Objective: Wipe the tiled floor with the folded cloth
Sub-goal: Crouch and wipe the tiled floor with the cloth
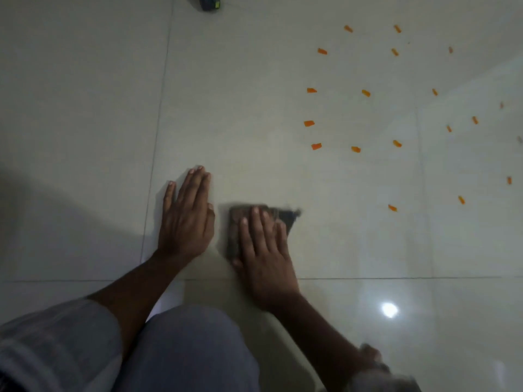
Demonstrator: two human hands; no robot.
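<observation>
A dark folded cloth (pixel 235 227) lies flat on the pale tiled floor (pixel 254 108), just ahead of my knees. My right hand (pixel 264 250) presses down on it with the fingers spread, covering most of its middle; the cloth's edges look blurred. Beside it, my left hand (pixel 186 219) rests flat on the bare tile to the left, fingers together, holding nothing. A small gap separates the left hand from the cloth.
Several small orange bits (pixel 312 123) are scattered over the tiles at the upper right. A dark object (pixel 209 2) with a yellow-green mark sits at the top edge. My knees in grey trousers (pixel 184 352) fill the bottom. A light glare (pixel 389 309) shines at lower right.
</observation>
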